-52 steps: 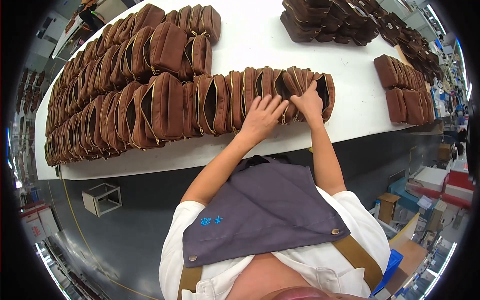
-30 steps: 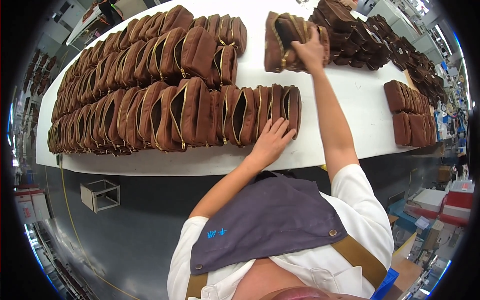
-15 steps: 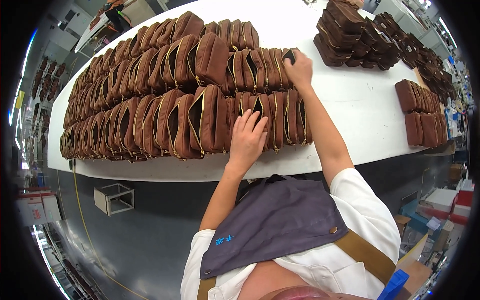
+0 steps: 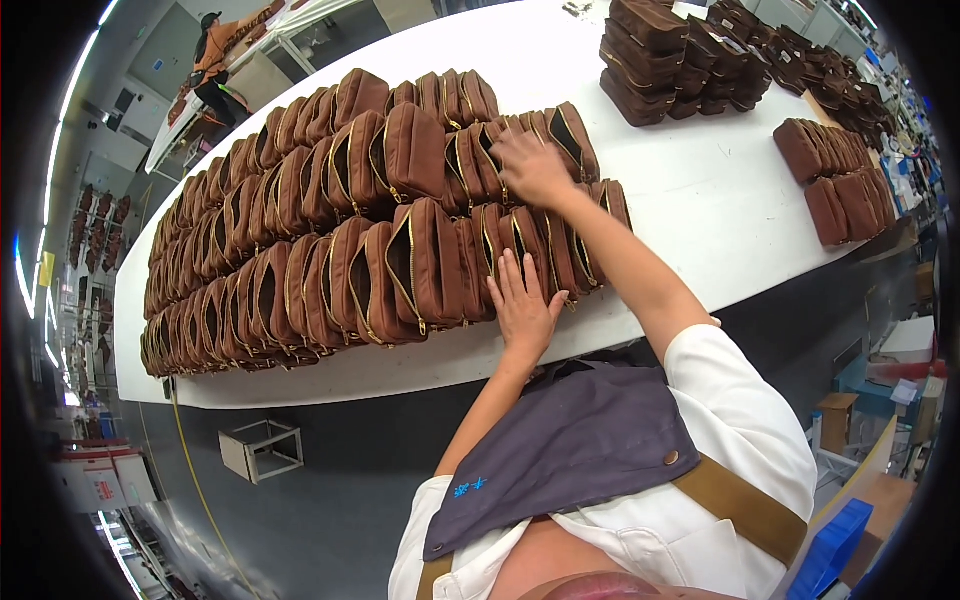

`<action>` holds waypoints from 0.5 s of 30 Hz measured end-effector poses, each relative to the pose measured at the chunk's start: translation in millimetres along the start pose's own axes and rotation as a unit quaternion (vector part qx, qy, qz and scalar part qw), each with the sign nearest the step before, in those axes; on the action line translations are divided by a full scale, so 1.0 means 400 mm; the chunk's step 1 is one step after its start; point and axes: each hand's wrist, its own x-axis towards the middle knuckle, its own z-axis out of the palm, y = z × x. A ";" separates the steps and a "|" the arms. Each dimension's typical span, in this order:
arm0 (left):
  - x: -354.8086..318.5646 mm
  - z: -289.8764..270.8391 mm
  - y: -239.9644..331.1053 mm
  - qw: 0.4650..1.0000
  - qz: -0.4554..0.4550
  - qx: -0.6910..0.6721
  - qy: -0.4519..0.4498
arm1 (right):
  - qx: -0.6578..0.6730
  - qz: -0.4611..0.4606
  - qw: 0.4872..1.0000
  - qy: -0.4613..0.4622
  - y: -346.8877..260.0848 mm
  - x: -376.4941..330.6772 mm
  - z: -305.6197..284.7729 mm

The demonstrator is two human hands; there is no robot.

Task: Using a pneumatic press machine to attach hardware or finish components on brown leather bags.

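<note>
Rows of brown zippered pouches (image 4: 427,262) stand packed side by side on a white table, several with their gold zips gaping on a dark lining. My left hand (image 4: 526,303) lies with spread fingers against the pouches at the right part of the nearest row. Farther off, my right hand (image 4: 535,168) is over the right part of the middle row, its fingers smeared by motion. Just right of it a pouch (image 4: 573,140) at the row's end shows an open mouth. Whether the right fingers touch a pouch is hard to see.
Darker brown pouches (image 4: 645,60) are stacked at the table's far right. Another group of brown pouches (image 4: 850,208) sits by the right edge. A small white-framed stool (image 4: 262,450) stands on the floor. Beyond the table, a person (image 4: 215,65) is at another table.
My right hand has moved left from the end pouch of the middle row. My left hand has shifted slightly along the near row. The whole view has tilted.
</note>
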 end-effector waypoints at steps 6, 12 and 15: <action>-0.015 -0.026 -0.029 1.000 0.008 0.011 0.002 | 0.027 -0.024 0.992 -0.122 -0.045 0.022 0.030; -0.051 -0.071 -0.056 0.997 0.063 0.021 -0.050 | 0.012 0.139 0.962 0.234 0.066 -0.046 0.004; -0.050 -0.048 -0.055 0.996 0.082 0.031 -0.036 | 0.091 0.118 0.987 -0.059 0.195 -0.054 0.024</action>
